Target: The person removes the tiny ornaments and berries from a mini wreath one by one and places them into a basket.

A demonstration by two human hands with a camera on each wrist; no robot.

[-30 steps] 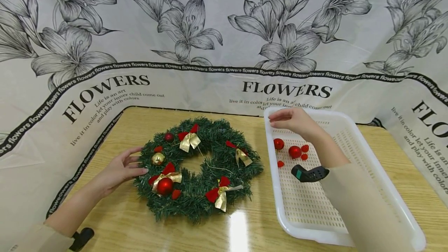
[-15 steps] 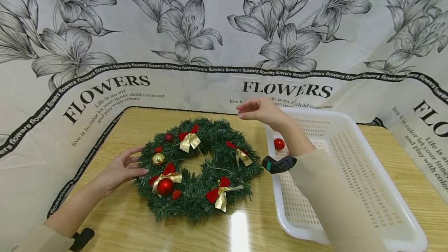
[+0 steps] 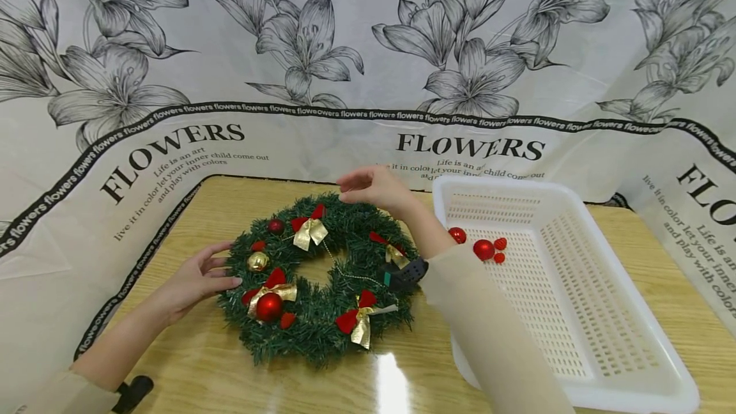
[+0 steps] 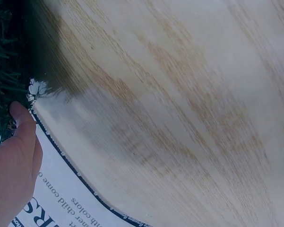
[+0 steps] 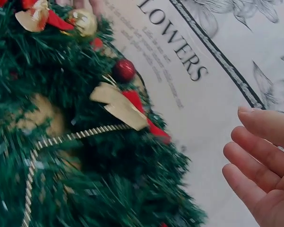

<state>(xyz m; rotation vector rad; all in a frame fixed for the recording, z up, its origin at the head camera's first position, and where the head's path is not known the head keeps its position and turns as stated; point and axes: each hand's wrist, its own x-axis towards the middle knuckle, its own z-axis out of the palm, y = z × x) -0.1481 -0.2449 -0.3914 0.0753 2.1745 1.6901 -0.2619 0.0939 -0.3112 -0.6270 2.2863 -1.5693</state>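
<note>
A green Christmas wreath (image 3: 322, 337) lies on the table, trimmed with red-and-gold bows (image 3: 310, 233), a gold ball (image 3: 258, 261), red balls (image 3: 269, 306) and a bead string. At its left edge my left hand (image 3: 192, 283) holds the greenery, thumb over the edge and fingertips partly hidden in it; the left wrist view shows the thumb (image 4: 22, 125) against the needles. My right hand (image 3: 376, 189) is above the wreath's back edge, holding nothing. Its fingers are loosely bent and apart from the wreath (image 5: 132, 189) in the right wrist view.
A white perforated basket (image 3: 627, 312) stands to the right, with red balls (image 3: 484, 249) and small red strawberry-like pieces (image 3: 500, 244) near its left side. My right forearm crosses over its left rim. A flower-printed cloth (image 3: 322, 145) rises behind the wooden table (image 3: 190, 363).
My right hand has moved left from over the basket to the back of the wreath, uncovering the red balls. The left hand stays at the wreath's left edge.
</note>
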